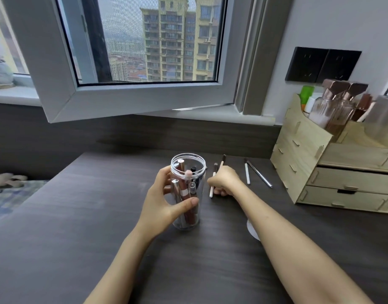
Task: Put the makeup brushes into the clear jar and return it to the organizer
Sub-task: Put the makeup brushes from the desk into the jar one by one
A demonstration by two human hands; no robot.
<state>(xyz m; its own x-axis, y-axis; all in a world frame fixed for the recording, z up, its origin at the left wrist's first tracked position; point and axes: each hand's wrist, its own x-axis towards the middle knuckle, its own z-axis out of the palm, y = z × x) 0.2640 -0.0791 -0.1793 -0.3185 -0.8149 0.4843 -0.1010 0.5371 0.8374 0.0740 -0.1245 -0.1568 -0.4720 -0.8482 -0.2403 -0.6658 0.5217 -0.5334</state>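
Head view: my left hand wraps the upright clear jar on the dark desk. My right hand curls around white-handled makeup brushes just beside it. Two more brushes lie right, near the wooden organizer.

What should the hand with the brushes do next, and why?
Probably lift the two brushes and tip them into the clear jar. The right hand is closed on them just beside it, the left hand steadies the open, upright jar, and two more brushes wait on the desk.
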